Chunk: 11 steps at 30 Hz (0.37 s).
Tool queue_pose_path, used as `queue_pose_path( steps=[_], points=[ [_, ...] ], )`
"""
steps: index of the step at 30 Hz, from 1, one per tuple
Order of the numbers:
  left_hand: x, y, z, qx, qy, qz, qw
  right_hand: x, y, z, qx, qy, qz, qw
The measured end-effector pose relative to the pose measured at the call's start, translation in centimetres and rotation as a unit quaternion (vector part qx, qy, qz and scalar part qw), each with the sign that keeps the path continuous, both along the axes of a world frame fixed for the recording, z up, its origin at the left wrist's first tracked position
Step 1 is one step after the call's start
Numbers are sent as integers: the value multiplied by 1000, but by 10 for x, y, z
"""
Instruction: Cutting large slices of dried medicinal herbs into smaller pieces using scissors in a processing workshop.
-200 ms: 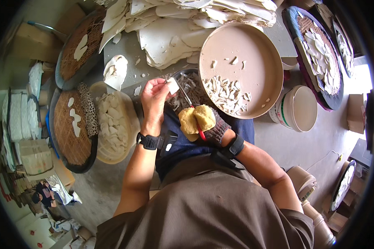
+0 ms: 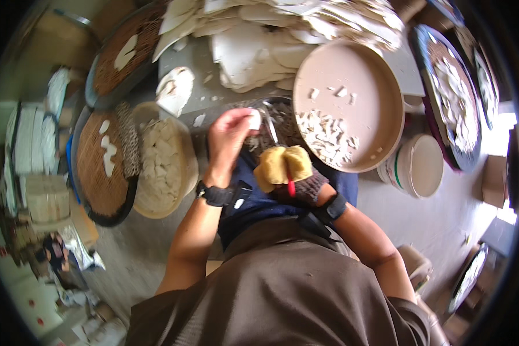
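Between the thumb and fingers of my bare left hand (image 2: 228, 138) is a small white flat piece (image 2: 254, 119). My right hand (image 2: 308, 187), in a dark knitted glove, is closed round scissors (image 2: 270, 124) with thick yellow padding (image 2: 284, 166) and a bit of red on the handles. The metal blades point away from me, just right of the white piece. Blur hides whether they are spread. Beneath both hands, a dark-rimmed container (image 2: 279, 109) holds thin pale strips. The padding covers most of the right fingers.
A large beige round tray (image 2: 375, 86) holds cut white bits. White sheets (image 2: 254, 57) are stacked at the back. Left stand a tub of pale pieces (image 2: 181, 193) and woven trays (image 2: 92, 184); right, a white bucket (image 2: 424, 167) and a tray of flat pieces (image 2: 452, 98).
The whole view has shifted, so the surroundings sit further right. A small gap now shows between the white piece and the blades. Both hands keep their grip.
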<state>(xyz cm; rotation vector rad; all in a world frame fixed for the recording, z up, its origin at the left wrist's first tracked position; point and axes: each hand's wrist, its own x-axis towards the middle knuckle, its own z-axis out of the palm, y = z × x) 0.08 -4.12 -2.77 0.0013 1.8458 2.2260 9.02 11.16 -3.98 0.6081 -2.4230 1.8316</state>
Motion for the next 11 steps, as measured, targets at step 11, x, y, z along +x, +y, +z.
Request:
queue_pose_path(
  steps=[11],
  points=[
    [21, -37, 3, 29, -38, 25, 999, 10, -4, -35, -250, -382, 120, 882]
  ],
)
